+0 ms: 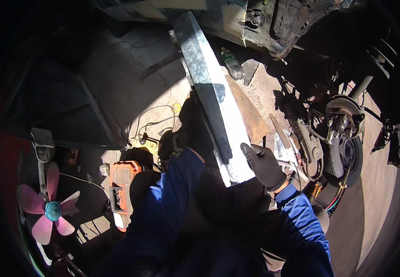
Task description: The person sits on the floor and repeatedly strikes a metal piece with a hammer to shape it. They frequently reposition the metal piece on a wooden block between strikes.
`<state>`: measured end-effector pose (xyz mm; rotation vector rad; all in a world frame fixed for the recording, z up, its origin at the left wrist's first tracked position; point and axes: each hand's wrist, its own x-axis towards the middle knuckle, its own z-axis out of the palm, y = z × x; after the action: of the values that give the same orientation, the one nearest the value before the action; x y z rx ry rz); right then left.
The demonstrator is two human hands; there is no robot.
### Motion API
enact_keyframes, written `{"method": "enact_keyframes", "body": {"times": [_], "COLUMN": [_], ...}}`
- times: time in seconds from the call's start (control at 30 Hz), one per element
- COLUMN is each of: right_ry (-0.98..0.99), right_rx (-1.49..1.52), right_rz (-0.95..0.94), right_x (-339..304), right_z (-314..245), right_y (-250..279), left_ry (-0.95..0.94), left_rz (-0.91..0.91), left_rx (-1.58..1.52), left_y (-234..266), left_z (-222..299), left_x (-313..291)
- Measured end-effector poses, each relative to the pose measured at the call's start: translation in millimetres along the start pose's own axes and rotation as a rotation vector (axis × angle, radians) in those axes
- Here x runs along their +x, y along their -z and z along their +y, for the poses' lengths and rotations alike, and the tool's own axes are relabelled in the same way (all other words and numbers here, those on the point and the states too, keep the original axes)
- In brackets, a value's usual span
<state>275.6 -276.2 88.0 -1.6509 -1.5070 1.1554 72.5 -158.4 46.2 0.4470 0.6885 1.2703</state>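
Observation:
A long, bent sheet-metal panel (227,124) slants across the middle of the head view. Bright sun falls on its near end, and its far end reaches up toward a vehicle body. My right hand (265,167), in a grey glove, grips the panel's near right edge with the thumb on top; the other fingers are partly hidden. Deep shadow covers my left hand (193,122) beside the panel's left edge. Its fingers cannot be made out, so its hold on the metal is unclear. Both forearms wear blue sleeves.
Worn vehicle bodywork (218,16) spans the far side. A green bottle (232,63) lies beyond the panel. An orange case (125,182) and a pink-bladed fan (52,210) stand left. A brake drum (343,113) and a wheel (346,157) are at right. Cables (156,122) cross the floor.

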Motion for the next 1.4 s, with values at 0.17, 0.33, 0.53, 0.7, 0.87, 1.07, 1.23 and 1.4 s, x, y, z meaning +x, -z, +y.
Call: {"method": "enact_keyframes", "body": {"times": [0.17, 0.33, 0.53, 0.7, 0.87, 1.07, 1.23, 1.4], "right_ry": [0.143, -0.085, 0.019, 0.562, 0.507, 0.414, 0.418, 0.423], "right_rx": [0.027, 0.347, 0.621, 0.019, -0.095, -0.579, -0.514, -0.439], "right_rz": [-0.163, -0.32, -0.471, -0.183, 0.069, 0.246, 0.236, 0.039], "right_x": [6.2, -8.1, -28.5, -33.9, -41.2, -32.5, -30.8, -24.3], "right_z": [-1.9, 12.4, 32.8, 15.1, -14.1, -28.2, -25.6, -9.8], "right_y": [10.7, -1.9, -31.4, -49.1, -45.5, -18.1, -19.2, -29.8], "left_ry": [-0.286, 0.125, 0.313, 0.255, 0.228, 0.004, 0.027, 0.126], "left_rz": [-0.052, -0.187, 0.13, -0.609, -0.606, -0.446, -0.427, -0.806], "left_rx": [0.481, -0.162, -0.209, -0.259, -0.284, -0.178, -0.198, -0.571], "left_y": [6.3, 6.4, 24.3, 11.8, -11.7, -6.9, 12.3, 29.0], "left_z": [-3.3, -11.4, -20.7, -3.8, 12.7, 31.4, 33.2, 19.9], "left_x": [-9.5, -0.2, 3.8, 0.3, 4.2, 3.0, 2.5, 16.9]}}
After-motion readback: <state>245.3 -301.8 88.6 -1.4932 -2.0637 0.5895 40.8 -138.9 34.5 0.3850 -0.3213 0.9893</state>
